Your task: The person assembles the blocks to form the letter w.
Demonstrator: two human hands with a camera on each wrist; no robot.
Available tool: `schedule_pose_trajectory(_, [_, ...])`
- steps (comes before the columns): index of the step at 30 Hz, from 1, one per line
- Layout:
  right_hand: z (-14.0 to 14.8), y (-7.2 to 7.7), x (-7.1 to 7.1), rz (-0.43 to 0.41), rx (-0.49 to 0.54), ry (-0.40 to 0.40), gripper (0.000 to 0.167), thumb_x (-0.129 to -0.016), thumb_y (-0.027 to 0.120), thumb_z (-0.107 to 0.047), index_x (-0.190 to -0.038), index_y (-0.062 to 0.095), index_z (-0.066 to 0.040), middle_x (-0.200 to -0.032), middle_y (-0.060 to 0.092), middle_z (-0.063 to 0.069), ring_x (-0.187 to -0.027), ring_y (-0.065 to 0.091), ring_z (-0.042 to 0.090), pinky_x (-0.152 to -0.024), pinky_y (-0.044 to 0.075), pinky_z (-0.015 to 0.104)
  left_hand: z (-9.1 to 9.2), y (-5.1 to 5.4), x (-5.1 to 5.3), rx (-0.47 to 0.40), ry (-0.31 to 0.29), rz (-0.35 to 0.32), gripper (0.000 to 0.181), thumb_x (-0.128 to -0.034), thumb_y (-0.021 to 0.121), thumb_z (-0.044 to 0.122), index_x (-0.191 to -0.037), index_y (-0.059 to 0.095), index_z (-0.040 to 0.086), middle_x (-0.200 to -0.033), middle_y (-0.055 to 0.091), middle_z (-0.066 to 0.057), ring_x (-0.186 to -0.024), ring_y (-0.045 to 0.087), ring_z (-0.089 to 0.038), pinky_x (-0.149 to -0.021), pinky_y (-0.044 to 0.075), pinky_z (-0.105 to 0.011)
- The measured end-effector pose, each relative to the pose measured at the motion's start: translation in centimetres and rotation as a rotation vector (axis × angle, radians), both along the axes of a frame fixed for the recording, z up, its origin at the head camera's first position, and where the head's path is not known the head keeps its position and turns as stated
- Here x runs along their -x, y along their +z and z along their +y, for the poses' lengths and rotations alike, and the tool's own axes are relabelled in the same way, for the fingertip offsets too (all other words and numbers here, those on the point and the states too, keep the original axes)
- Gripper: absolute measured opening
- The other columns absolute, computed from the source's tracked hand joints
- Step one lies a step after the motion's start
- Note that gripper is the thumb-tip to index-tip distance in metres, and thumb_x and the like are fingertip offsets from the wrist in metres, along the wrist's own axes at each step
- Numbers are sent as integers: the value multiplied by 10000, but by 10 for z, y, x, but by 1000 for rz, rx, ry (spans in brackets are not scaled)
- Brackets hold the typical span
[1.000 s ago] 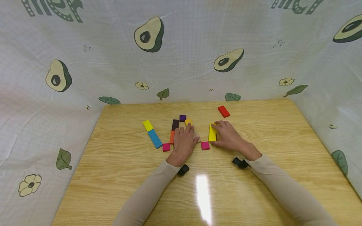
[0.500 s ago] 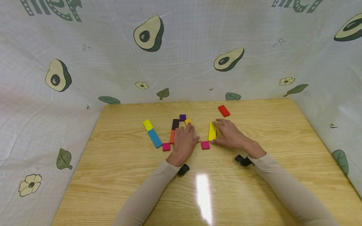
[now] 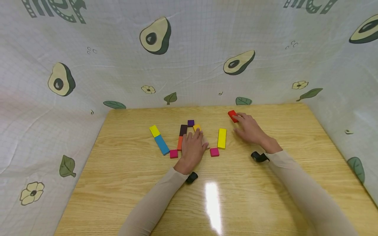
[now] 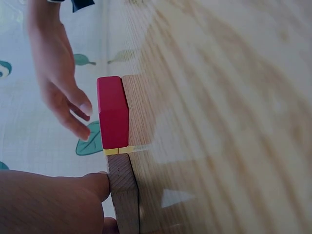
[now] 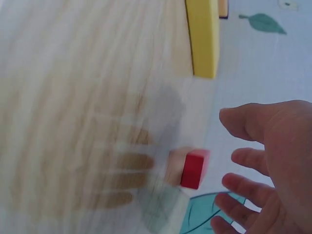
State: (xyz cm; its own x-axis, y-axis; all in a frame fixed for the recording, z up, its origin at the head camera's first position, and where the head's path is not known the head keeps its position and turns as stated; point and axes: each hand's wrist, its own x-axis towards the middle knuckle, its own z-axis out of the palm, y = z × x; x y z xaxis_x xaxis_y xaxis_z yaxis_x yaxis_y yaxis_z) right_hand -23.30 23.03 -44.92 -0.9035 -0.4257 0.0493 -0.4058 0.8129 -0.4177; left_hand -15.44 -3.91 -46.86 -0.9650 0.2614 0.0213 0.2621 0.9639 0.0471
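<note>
My left hand (image 3: 192, 149) rests over a plain wooden block (image 4: 123, 195), mostly hidden beneath it in the head view. Its fingertips touch an orange-yellow block (image 3: 196, 126), and the thumb lies against the wooden block's side in the left wrist view. My right hand (image 3: 251, 129) hovers by a red block (image 3: 231, 114) at the back of the table, fingers stretched toward it. Seen from the right wrist, the fingers stand apart from the red block. Between the two hands lie a long yellow block (image 3: 221, 138) and a pink block (image 3: 214, 152).
Left of my left hand are a dark brown block (image 3: 183, 129), an orange-red block (image 3: 179, 143) and a second pink block (image 3: 173, 153). A purple block (image 3: 191, 123) sits behind. Farther left, a short yellow block (image 3: 154, 131) meets a blue block (image 3: 161, 145). A patterned sheet (image 3: 195, 75) hangs behind the table.
My right hand has let go of the long yellow block and moved back and right to the red block. The yellow block stays on the table. My left hand has not moved.
</note>
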Motion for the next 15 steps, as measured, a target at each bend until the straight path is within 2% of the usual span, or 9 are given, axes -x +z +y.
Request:
schedule_pose_trajectory(3, [4, -1, 8, -1, -12, 11, 603, -1011, 652, -75, -1541, 439, 118, -1613, 355, 344, -1444, 360, 557, -1196, 276, 698, 0, 0, 0, 8, 1, -14, 620, -1113, 486, 487, -1604, 478, 109, -1670, 428, -63, -1367, 505, -324, -1205, 340, -528])
schedule_pose_trajectory(10, [10, -2, 27, 17, -65, 49, 606, -979, 600, -2, -1545, 424, 125, -1626, 343, 349, -1431, 373, 578, -1188, 292, 697, 0, 1, 0, 15, 1, 3, 615, -1110, 497, 489, -1594, 496, 109, -1658, 446, -62, -1359, 512, -321, -1195, 354, -526])
schedule_pose_trajectory(15, [14, -4, 37, 0, -87, 75, 628, -974, 609, 13, -1557, 404, 125, -1632, 337, 347, -1437, 369, 578, -1193, 293, 686, 0, 2, -1, 12, -7, 9, 611, -1109, 502, 482, -1587, 503, 101, -1652, 454, -69, -1348, 517, -322, -1185, 363, -525])
